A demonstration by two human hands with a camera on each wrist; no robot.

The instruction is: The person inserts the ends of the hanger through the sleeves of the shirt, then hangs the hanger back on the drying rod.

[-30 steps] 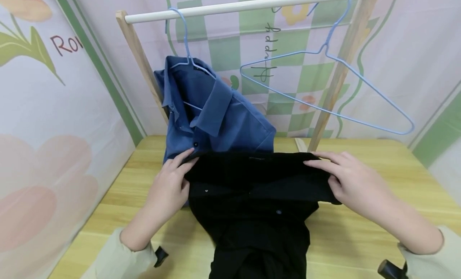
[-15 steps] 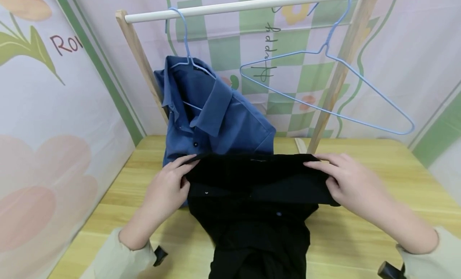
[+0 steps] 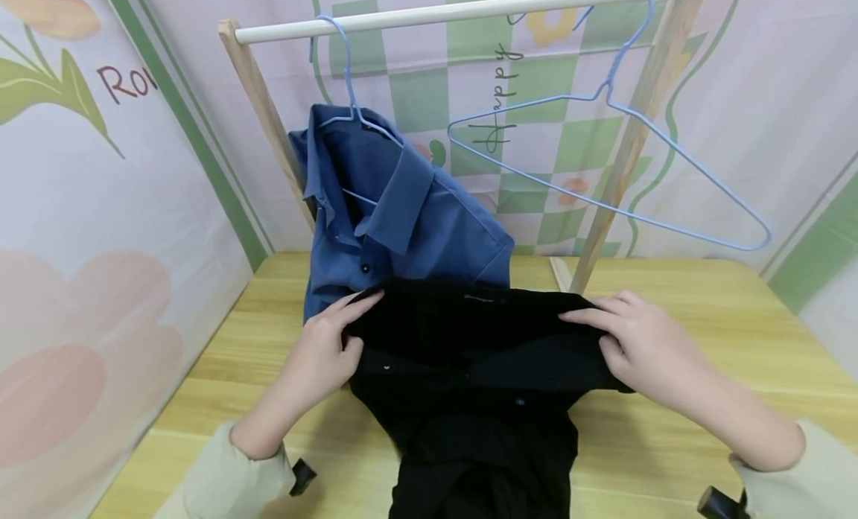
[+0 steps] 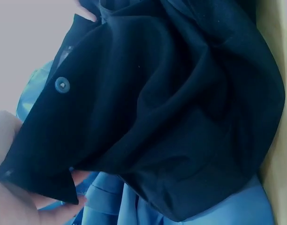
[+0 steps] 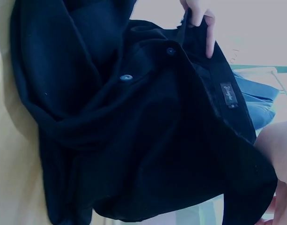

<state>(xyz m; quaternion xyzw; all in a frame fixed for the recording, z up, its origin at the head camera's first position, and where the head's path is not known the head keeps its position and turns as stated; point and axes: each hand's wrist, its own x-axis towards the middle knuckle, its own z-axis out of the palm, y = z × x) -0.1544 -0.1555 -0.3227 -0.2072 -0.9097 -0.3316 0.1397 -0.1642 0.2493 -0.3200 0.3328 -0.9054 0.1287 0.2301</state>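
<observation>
A black button-up shirt (image 3: 469, 355) is stretched between the two hands over the table, its collar spread wide and its body bunched below. My left hand (image 3: 322, 348) pinches the collar's left end, fingers over the upper edge and thumb in front. At the right end, my right hand (image 3: 643, 340) holds it the same way. In the right wrist view a small label (image 5: 229, 95) shows inside the neck, with a button (image 5: 126, 78) farther down. The left wrist view shows a button (image 4: 62, 85) near the collar. The shirt's lower part runs out of the head view.
Behind stands a small clothes rack with a white rail (image 3: 429, 15). A blue shirt (image 3: 402, 214) hangs on a hanger at its left, partly behind the black shirt. On the right hangs a bare light-blue hanger (image 3: 606, 202). The wooden table (image 3: 724, 325) spreads below; a printed cloth backs it.
Both hands have shifted slightly inward along the collar, and the right hand sits a little lower. The collar's left corner has risen slightly. The blue shirt and hangers stay put.
</observation>
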